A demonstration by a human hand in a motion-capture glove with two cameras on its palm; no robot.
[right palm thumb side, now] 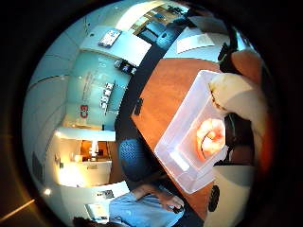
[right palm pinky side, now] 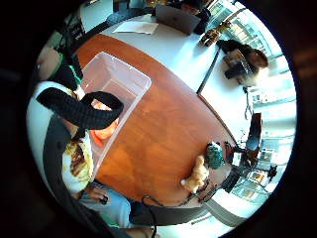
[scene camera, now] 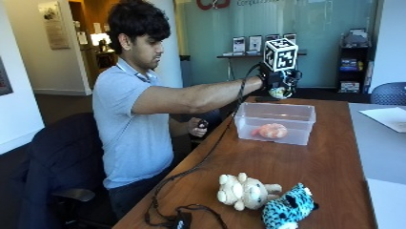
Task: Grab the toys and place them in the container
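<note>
Your hand (scene camera: pixel 279 86) is hovering above the container (scene camera: pixel 275 116), gripping a small toy (scene camera: pixel 279 93); its axis isn't readable. Orange toy (scene camera: pixel 273 130) is lying inside. Two plush toys (scene camera: pixel 263 198) are lying side by side on the worktop (scene camera: pixel 304 167), well apart from the container.

We see the person's right arm stretched out level toward two o'clock, the gloved right hand (scene camera: pixel 279 86) raised with fingers curled (around what, we cannot tell); the bare left hand (scene camera: pixel 198 128) sits low by the torso.
</note>
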